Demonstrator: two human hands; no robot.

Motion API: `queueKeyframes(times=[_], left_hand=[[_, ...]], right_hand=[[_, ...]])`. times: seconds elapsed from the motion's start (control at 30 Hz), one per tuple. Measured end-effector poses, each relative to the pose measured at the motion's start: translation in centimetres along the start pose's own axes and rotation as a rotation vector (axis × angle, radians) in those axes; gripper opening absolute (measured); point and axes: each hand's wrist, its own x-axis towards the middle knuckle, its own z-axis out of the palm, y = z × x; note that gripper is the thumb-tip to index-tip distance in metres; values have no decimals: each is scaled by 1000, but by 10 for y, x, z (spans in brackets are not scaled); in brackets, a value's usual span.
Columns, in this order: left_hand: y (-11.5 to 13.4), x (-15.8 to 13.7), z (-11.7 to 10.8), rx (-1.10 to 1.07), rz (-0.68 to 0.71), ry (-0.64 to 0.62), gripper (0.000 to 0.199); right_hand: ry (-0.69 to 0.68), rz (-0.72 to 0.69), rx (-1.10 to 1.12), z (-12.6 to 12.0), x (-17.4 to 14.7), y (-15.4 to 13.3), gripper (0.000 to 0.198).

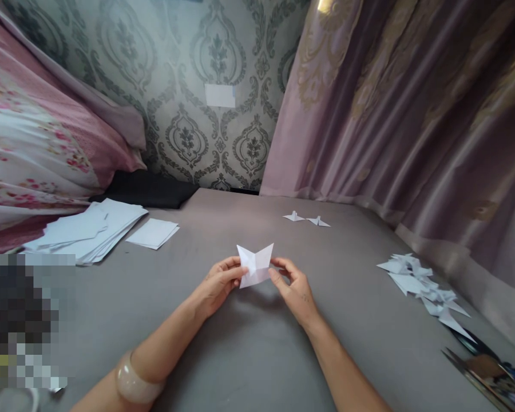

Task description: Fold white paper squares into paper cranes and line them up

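A small sheet of folded white paper (256,266) is held up above the grey surface, with two points standing up and a notch between them. My left hand (223,279) pinches its left side, thumb in front and fingers behind. At its right edge, my right hand (292,280) grips the paper between thumb and fingertips. Crease lines run across the middle of the paper. A pale bangle (136,382) circles my left forearm.
Stacked white sheets (98,229) and a smaller pile of square paper (153,233) lie at the left. Two folded paper pieces (305,218) sit at the back; several more folded pieces (420,286) lie heaped at right, near scissors (463,366). Curtains (369,114) hang along the right.
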Motion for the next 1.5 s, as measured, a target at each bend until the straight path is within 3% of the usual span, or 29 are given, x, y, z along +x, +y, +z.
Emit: queueKeyframes(times=[0.17,0.6,1.0,1.17,1.23,1.3,1.5], left_hand=[[-2,0,1,33,6,-20,30],[-5,0,0,38,12,-51,30],[-4,0,1,7,-7,-55,30],[-3,-1,1,15,-25,-64,31],[-2,-2,2,9,-43,-70,33],[-1,-2,3,-9,-35,-35,35],[-3,0,1,66,42,254,39]], right_hand=[[-91,2,35,4,-1,1,25],[-64,90,166,6,-2,3,27],[52,-35,44,6,-1,8,18],[65,-64,85,7,0,9,29],[54,-102,54,6,0,8,21],[54,-136,21,5,0,8,14],[185,-92,-15,0,3,15,15]])
